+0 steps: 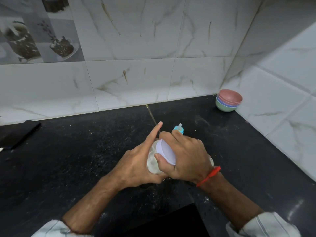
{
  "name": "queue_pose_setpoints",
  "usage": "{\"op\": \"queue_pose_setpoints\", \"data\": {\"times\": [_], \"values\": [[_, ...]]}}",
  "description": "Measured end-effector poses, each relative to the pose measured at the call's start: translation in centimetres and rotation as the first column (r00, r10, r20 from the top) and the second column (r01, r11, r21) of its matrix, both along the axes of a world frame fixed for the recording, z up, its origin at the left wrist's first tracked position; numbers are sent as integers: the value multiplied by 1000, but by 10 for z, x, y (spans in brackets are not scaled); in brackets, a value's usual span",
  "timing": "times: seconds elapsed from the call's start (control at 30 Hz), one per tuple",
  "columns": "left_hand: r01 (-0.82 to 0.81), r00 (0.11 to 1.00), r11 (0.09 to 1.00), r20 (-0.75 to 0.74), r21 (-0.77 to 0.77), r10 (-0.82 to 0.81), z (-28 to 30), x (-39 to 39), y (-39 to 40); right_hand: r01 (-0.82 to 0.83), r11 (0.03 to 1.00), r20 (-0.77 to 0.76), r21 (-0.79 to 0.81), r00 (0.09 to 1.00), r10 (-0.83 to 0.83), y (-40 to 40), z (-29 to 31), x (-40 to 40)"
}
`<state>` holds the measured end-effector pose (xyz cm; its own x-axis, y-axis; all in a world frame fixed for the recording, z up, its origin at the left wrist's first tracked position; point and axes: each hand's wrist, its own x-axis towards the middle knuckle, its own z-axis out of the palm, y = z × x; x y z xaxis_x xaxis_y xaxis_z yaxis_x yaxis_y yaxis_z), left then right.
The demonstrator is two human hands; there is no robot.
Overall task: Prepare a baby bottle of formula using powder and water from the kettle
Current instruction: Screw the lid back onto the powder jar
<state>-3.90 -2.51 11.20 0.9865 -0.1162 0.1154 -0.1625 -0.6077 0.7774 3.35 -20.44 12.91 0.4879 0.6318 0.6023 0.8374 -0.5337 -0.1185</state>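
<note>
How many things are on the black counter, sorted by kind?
Clear plastic jars with a lavender lid: 1, held by left hand and right hand
Baby bottles with a blue collar and clear teat: 1
Stacked coloured bowls: 4 visible
Total: 6

Black counter (85, 151): stacked bowls (228, 100), bottle (179, 129).

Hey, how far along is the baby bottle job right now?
Early stage. Nothing looks finished: the baby bottle stands behind the hands with its teat on. In hand: the left hand steadies a clear jar while the right hand grips its pale lid, apparently opening it. Still left: powder in, then water; no kettle is in view.
</note>
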Motion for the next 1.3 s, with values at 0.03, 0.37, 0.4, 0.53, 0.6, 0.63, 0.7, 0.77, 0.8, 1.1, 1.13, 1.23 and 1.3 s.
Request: {"op": "queue_pose_setpoints", "data": {"times": [0.03, 0.37, 0.4, 0.53, 0.6, 0.63, 0.7, 0.77, 0.8, 1.1, 1.13, 1.23, 1.3], "values": [[-8, 1000, 999, 1, 32, 8, 0, 2, 1, 46, 999, -10, 10, 999, -46, 3, -3, -1], [-188, 982, 981, -36, -38, 187, -50, 37, 7, 316, 949, -437, -4, 853, -286, 7, -34, 7], [-244, 969, 966, -60, -87, 239, -62, 45, 10, 338, 940, -487, 46, 829, -274, 5, -37, 11], [-447, 890, 881, -168, -153, 423, -103, 81, 20, 446, 895, -434, -9, 805, -405, -15, -60, 34], [-520, 847, 833, -242, -189, 474, -116, 99, 21, 500, 854, -347, -144, 783, -517, -32, -72, 46], [-542, 831, 817, -266, -194, 488, -120, 107, 21, 521, 827, -349, -213, 750, -562, -41, -75, 51], [-547, 827, 817, -262, -179, 497, -130, 122, 21, 525, 758, -412, -387, 637, -651, -58, -79, 56], [-535, 836, 827, -255, -175, 486, -138, 133, 19, 480, 704, -474, -523, 523, -708, -70, -83, 60], [-533, 837, 828, -257, -177, 483, -140, 138, 16, 450, 692, -496, -564, 486, -720, -74, -86, 60], [-506, 851, 856, -223, -108, 475, -143, 137, 10, 427, 722, -575, -545, 436, -692, -80, -102, 70], [-536, 839, 841, -154, -72, 522, -144, 121, 6, 426, 735, -593, -527, 436, -677, -79, -103, 72], [-351, 936, 932, 22, 95, 350, -146, 63, -5, 442, 765, -615, -469, 459, -642, -75, -107, 79], [-129, 987, 940, -49, 315, 151, -155, 42, -9, 450, 777, -628, -440, 465, -624, -68, -107, 87]]}}
